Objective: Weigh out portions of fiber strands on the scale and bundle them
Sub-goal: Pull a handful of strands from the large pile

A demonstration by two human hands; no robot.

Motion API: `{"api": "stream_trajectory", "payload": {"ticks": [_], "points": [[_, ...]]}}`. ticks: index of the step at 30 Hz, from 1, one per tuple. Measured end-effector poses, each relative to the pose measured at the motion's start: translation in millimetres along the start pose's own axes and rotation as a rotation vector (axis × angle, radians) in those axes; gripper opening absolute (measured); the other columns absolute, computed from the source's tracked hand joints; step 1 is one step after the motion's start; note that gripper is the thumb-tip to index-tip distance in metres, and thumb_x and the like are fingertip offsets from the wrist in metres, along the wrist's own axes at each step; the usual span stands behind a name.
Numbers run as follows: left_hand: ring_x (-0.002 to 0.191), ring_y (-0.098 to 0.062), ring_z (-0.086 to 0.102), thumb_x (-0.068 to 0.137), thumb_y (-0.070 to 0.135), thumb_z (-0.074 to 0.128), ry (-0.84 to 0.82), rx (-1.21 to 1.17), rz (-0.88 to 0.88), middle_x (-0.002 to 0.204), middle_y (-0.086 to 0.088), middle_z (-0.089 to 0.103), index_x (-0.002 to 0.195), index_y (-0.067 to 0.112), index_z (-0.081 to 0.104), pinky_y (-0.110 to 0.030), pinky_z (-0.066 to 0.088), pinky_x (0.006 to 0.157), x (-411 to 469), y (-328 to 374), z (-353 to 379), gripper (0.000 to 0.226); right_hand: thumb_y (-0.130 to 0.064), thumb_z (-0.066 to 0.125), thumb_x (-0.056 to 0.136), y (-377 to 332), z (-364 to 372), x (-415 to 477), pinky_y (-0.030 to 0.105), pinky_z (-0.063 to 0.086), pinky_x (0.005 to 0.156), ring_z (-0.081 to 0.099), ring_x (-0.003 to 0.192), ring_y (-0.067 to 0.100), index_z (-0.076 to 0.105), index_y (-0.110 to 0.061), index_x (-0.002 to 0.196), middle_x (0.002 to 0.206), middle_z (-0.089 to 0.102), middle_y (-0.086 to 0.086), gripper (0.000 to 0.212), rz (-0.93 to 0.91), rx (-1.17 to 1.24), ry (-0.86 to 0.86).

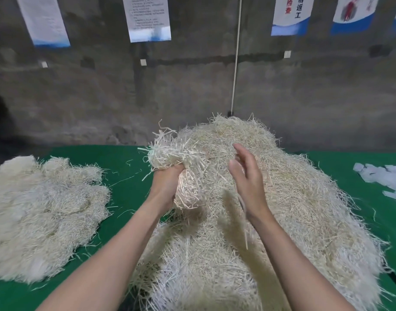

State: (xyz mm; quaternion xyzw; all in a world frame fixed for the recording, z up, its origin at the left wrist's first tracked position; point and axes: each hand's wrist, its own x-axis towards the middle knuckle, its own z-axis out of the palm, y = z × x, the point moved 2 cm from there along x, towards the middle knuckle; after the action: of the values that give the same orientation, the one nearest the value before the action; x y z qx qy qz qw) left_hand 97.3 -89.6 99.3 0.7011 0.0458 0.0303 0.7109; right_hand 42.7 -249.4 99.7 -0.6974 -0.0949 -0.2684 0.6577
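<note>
The left hand (164, 185) is closed tight around a bunch of strands (181, 158). It holds the bunch up in the air. The bunch sticks out above the hand and hangs down below it too. The fingers of this hand go in behind the strands, so their tips cannot be seen.

The right hand (246, 176) is open. Its fingers are straight and close together, and it holds nothing. It is just beside the bunch, with a small gap between them. One thin strand (245, 234) hangs down by the right wrist, but it is hard to tell if it touches the skin.

Under both hands lies a big pile of strands (293, 198). It reaches past the hands to the back, and the picture cuts off its near end. Well to the left of the left hand is a second pile (42, 209), cut off at the side. Both piles sit on a green table (125, 167).

Far to the right of the right hand are some white paper bits (385, 178), partly cut off. Behind the hands, paper sheets (147, 16) hang on the wall. The words on them are too blurry to read.
</note>
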Motion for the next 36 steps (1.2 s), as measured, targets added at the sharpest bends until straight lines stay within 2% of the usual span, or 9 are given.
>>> {"api": "stream_trajectory", "payload": {"ticks": [2, 3, 4, 9, 16, 21, 23, 28, 36], "points": [[0.069, -0.013, 0.06, 0.097, 0.019, 0.045, -0.054, 0.428, 0.126, 0.081, -0.004, 0.059, 0.127, 0.005, 0.052, -0.016, 0.028, 0.033, -24.2, 6.1, -3.6, 0.033, -0.065, 0.055, 0.074, -10.5, 18.3, -2.8, 0.037, 0.036, 0.103, 0.028, 0.135, 0.006, 0.024, -0.049, 0.14, 0.153, 0.019, -0.017, 0.074, 0.165, 0.103, -0.211], [0.077, -0.016, 0.062, 0.098, 0.018, 0.044, -0.047, 0.686, 0.276, 0.082, -0.007, 0.06, 0.122, 0.008, 0.056, -0.041, -0.013, 0.103, -32.3, 9.6, -8.1, 0.029, -0.063, 0.058, 0.071, -13.8, 27.3, -5.1, 0.049, 0.033, 0.107, 0.027, 0.138, 0.014, 0.019, -0.044, 0.144, 0.155, 0.018, -0.01, 0.085, 0.262, 0.156, -0.306], [0.086, -0.021, 0.063, 0.096, 0.018, 0.046, -0.056, 0.828, 0.472, 0.086, -0.009, 0.063, 0.109, 0.012, 0.062, -0.034, 0.036, 0.095, -39.1, 12.9, -10.9, 0.021, -0.061, 0.063, 0.068, -17.4, 35.6, -8.1, 0.056, 0.033, 0.106, 0.034, 0.136, 0.021, 0.02, -0.037, 0.147, 0.154, 0.025, 0.0, 0.093, 0.356, 0.208, -0.384], [0.105, -0.031, 0.052, 0.074, 0.014, 0.073, 0.087, 0.902, 0.728, 0.106, -0.014, 0.054, 0.087, 0.01, 0.056, -0.042, 0.042, 0.095, -73.5, 37.4, -24.2, 0.022, -0.052, 0.076, 0.061, -41.0, 70.8, -19.7, 0.042, 0.056, 0.08, 0.066, 0.096, 0.016, 0.054, -0.004, 0.124, 0.11, 0.068, 0.005, 0.082, 0.541, 0.287, -0.503], [0.079, -0.01, 0.048, 0.072, -0.004, 0.063, -0.358, 0.647, 0.381, 0.103, 0.004, 0.038, 0.09, 0.015, 0.046, -0.011, 0.037, 0.042, -73.8, 39.9, -58.3, 0.031, -0.029, 0.082, 0.056, -38.1, 89.5, -32.2, 0.035, 0.054, 0.086, 0.055, 0.108, 0.031, 0.052, -0.007, 0.092, 0.122, 0.05, 0.016, 0.052, 0.69, 0.359, -0.334], [0.078, -0.005, 0.052, 0.079, 0.012, 0.068, -0.541, 0.569, 0.324, 0.109, -0.004, 0.053, 0.103, 0.007, 0.061, -0.02, 0.049, 0.063, -69.6, 11.5, -84.7, 0.025, -0.015, 0.076, 0.069, -10.5, 96.5, -43.6, 0.027, 0.055, 0.051, 0.07, 0.068, 0.021, 0.063, 0.001, 0.093, 0.092, 0.069, 0.02, 0.031, 0.772, 0.238, -0.193], [0.079, 0.002, 0.059, 0.083, 0.008, 0.063, -0.571, 0.478, 0.302, 0.109, -0.001, 0.063, 0.1, 0.012, 0.069, -0.019, 0.052, 0.073, -69.8, -1.3, -99.8, 0.018, -0.015, 0.075, 0.074, 2.6, 92.0, -46.9, 0.038, 0.059, 0.073, 0.07, 0.084, 0.025, 0.053, -0.003, 0.109, 0.095, 0.07, 0.018, 0.042, 0.758, 0.06, -0.116], [0.092, 0.002, 0.064, 0.085, 0.016, 0.064, 0.002, 0.244, 0.419, 0.107, 0.014, 0.068, 0.1, 0.037, 0.067, -0.019, 0.051, 0.078, -65.0, -15.7, -153.5, 0.026, -0.027, 0.08, 0.063, 13.6, 80.0, -62.5, 0.037, 0.051, 0.087, 0.057, 0.11, 0.03, 0.046, -0.002, 0.125, 0.138, 0.044, 0.023, 0.075, 0.793, 0.084, -0.013], [0.137, -0.034, 0.026, 0.07, 0.078, 0.043, -0.4, -0.099, -0.403, 0.141, 0.002, 0.033, 0.138, 0.038, 0.037, -0.046, 0.038, 0.101, -106.0, -68.6, -157.1, 0.08, -0.06, 0.071, 0.064, 9.4, 141.9, -135.3, 0.042, 0.032, 0.106, 0.03, 0.137, 0.029, 0.023, -0.013, 0.145, 0.147, 0.033, 0.006, 0.105, 0.797, -0.08, -0.195]]}}
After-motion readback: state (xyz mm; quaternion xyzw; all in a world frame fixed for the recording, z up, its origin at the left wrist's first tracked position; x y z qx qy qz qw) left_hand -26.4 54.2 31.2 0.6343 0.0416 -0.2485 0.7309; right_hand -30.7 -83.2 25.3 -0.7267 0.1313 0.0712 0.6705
